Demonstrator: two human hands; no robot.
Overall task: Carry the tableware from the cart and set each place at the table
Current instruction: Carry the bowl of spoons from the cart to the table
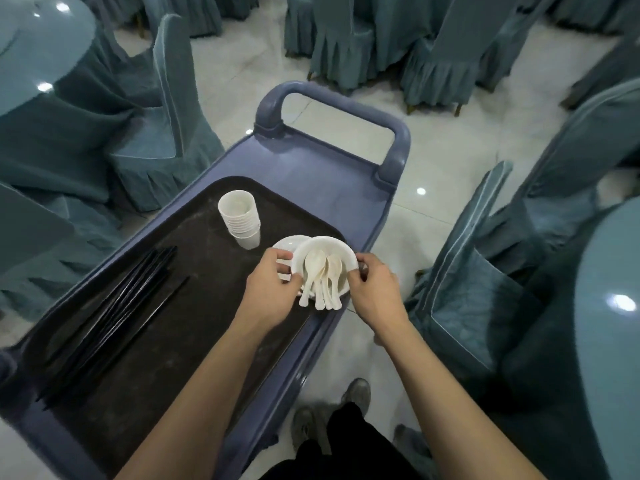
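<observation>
I have my left hand (268,289) and right hand (375,292) clamped on opposite sides of the white bowl (330,241) of spoons (322,271) at the right edge of the dark tray (138,341) on the cart (311,161), with stacked cups (240,218) just beside it and black chopsticks (114,306) along the tray's left edge.

White bowl (333,244) at 3 o'clock edge of dark tray (194,341) on blue cart (311,168), mouth up. Left hand (270,289) grips its 9 o'clock rim, right hand (375,289) pinches its 3 o'clock rim. Several white spoons (320,271) lie inside, scoops at centre, handles jutting over 6 o'clock rim. White plate (287,244) partly under bowl, showing at its 10 o'clock. Stack of nested white cups (240,220), mouths up, at bowl's 11 o'clock, near plate. Black chopsticks (114,313) bundled lengthwise along tray, at bowl's 8 o'clock, well apart.
</observation>
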